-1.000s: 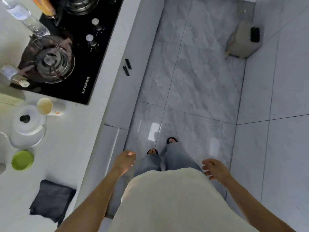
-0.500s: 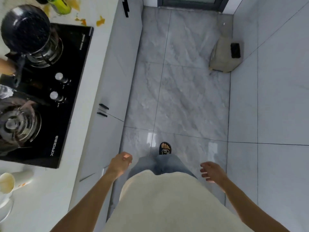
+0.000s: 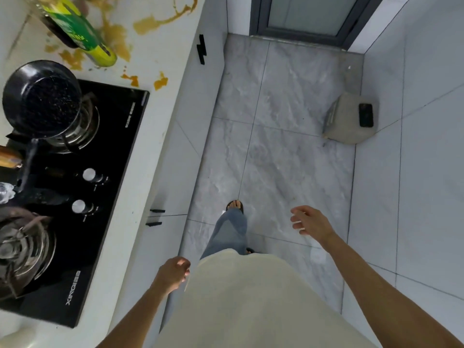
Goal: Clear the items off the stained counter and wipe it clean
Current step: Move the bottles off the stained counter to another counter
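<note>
Change: over the last second the view advanced along the counter (image 3: 160,126); the cloth and cups at the near end dropped out of view, and the orange-brown stains (image 3: 118,38) at the far end came into view.
Meaning: judged an approach walk; clearing and wiping not yet begun.
Task items: green bottle (image 3: 75,28) lay tilted among the stains, just beyond the hob's far edge; black pot (image 3: 41,99) sat on the far burner.
Left hand (image 3: 173,273): fingers loosely curled, holding nothing, beside the counter's front edge.
Right hand (image 3: 310,223): fingers relaxed, spread, empty, over the floor.
Edges: stains reached close to the counter's front edge.
Room: floor (image 3: 276,146) ahead was open; a stool (image 3: 349,121) stood against the right wall, well apart.
</note>
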Tool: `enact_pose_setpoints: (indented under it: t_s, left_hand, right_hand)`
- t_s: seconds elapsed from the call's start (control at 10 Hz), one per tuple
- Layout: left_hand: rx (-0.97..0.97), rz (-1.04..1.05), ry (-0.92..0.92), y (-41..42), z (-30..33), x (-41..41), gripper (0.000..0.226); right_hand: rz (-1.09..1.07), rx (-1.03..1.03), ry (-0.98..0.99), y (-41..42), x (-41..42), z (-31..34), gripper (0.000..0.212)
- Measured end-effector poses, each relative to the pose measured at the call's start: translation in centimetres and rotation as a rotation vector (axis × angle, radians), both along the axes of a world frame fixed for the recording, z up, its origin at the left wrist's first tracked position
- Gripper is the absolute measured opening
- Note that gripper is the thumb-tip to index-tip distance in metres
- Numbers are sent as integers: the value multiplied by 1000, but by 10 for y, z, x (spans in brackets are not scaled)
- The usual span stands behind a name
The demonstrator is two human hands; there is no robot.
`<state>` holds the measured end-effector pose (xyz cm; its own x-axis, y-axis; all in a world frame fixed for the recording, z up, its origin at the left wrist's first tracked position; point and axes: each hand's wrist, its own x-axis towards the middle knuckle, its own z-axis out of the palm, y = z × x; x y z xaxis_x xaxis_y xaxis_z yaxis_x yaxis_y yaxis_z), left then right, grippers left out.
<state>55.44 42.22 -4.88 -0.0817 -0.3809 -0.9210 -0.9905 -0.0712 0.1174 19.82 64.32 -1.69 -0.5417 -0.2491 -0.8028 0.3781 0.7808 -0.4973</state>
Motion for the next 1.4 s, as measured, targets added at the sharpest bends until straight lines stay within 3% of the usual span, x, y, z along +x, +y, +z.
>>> enact_pose_setpoints:
  t_s: [0.2, 0.4, 0.6, 0.8, 1.0, 1.2, 1.4]
  left_hand:
    - [2, 173, 127, -74, 5, -112, 19]
    - [-36, 129, 261, -127, 30, -229, 22]
    - [-90, 135, 325, -169, 31, -304, 24]
    - [-169, 193, 231, -188, 26, -342, 24]
    - [-117, 378, 106, -185, 26, -339, 20]
    - [-48, 490, 13, -179, 14, -330, 17]
    - [-49, 516, 12, -227, 7, -365, 23]
  right_hand:
    - [25, 131, -49, -15, -30, -18, 20]
    - [-92, 252, -183, -4, -67, -33, 15]
    - [-26, 335, -195, -28, -139, -34, 18]
    - [121, 273, -117, -96, -254, -25, 15]
    - [299, 123, -13, -216, -348, -14, 16]
    - [433, -15, 27, -329, -393, -5, 12]
    - [534, -30, 40, -397, -415, -7, 11]
